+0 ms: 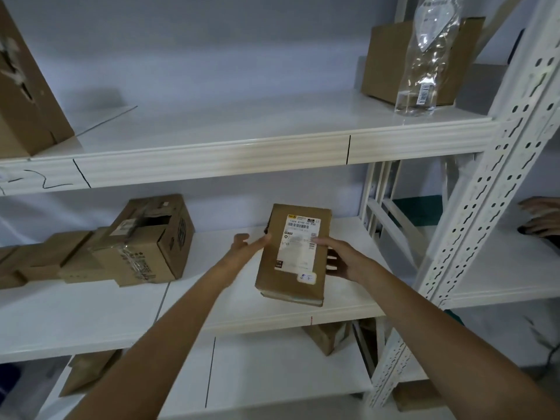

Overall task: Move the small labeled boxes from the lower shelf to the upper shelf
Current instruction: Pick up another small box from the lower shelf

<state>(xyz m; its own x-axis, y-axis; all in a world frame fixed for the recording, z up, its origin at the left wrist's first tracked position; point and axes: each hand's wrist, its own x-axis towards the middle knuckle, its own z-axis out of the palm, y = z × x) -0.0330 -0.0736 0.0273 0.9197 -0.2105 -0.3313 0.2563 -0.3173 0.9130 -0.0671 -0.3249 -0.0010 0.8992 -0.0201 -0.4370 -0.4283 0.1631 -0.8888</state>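
A small brown cardboard box [269,268] with a white shipping label on its face is held tilted above the lower shelf [242,316]. My left hand [247,245] touches its left edge with fingers spread. My right hand [339,259] grips its right side, thumb on the label. The upper shelf [230,153] runs across above them. More small brown boxes [45,262] lie on the lower shelf at the far left, beside a torn cardboard box [151,241].
On the upper shelf stand a large box [27,95] at left, and a box [391,65] with a clear plastic bag [424,62] at right. A perforated white upright [485,183] stands right. Another person's hand [542,219] shows at the far right. Boxes [327,338] sit lower down.
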